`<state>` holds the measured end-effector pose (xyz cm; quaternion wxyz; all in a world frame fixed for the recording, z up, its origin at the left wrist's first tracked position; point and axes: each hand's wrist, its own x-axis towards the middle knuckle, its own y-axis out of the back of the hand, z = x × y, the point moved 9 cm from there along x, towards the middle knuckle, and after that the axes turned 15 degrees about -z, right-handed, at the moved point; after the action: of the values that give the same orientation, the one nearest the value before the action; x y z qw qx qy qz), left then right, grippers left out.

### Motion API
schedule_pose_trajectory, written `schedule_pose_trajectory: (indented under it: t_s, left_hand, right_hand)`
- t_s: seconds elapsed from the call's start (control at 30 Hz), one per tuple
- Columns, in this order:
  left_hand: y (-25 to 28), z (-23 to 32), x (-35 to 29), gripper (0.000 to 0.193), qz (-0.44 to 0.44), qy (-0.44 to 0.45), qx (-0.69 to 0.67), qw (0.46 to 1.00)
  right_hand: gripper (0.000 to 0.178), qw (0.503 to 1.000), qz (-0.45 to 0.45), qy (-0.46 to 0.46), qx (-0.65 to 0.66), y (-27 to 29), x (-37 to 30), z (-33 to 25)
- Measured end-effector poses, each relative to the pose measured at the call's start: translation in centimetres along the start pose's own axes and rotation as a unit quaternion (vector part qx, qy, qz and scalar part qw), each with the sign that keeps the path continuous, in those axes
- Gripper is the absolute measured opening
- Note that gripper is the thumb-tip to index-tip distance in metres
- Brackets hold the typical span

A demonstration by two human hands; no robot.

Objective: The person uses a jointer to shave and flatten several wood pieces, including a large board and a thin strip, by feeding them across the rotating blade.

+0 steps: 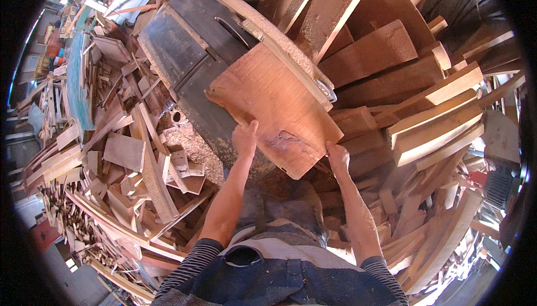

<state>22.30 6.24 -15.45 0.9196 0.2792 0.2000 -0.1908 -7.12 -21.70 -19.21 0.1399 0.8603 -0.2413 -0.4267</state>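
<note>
Plainly, in the head view, the broad reddish board (274,96) lies over the near part of the dark metal tabletop (198,85), its near end overhanging towards the person. The left grip (244,138) clasps the board's left edge, thumb on top; the right grip (336,157) pinches its near right corner. A pale wooden strip (288,65) runs along the board's right side, and a narrow dark slot (230,31) opens just beyond its far end. To handle it well, I judge, keep the board level, its straight side even against the strip, both hands well clear of the slot, and push evenly. The board hides most fingers and the tabletop beneath, so whether it lies fully flat I cannot tell; nor whether a blade stands in the slot. Offcuts (124,152) left of the board and planks (372,49) to its right bend out of sight at the rim.
</note>
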Motion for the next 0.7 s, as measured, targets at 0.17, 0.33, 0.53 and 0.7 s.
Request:
schedule_pose_trajectory:
  t_s: [0.17,0.33,0.53,0.7]
  left_hand:
    - [0.7,-0.2,1.4,0.053,-0.001,-0.006,0.006,1.0]
    - [0.7,0.2,1.5,0.057,0.009,0.01,0.055,0.998]
    - [1.5,1.1,2.2,0.053,0.017,-0.004,0.028,0.999]
    - [2.1,1.5,2.3,0.05,0.012,0.0,0.004,1.0]
  right_hand:
    - [0.061,0.999,0.004,-0.041,-0.026,-0.5,0.9,-0.7]
    - [0.061,1.0,0.014,-0.017,-0.004,-0.6,1.2,-0.6]
    - [0.061,1.0,0.026,-0.005,0.009,-1.3,2.2,-0.8]
    - [0.059,1.0,0.016,-0.025,0.011,-1.5,2.0,-2.4]
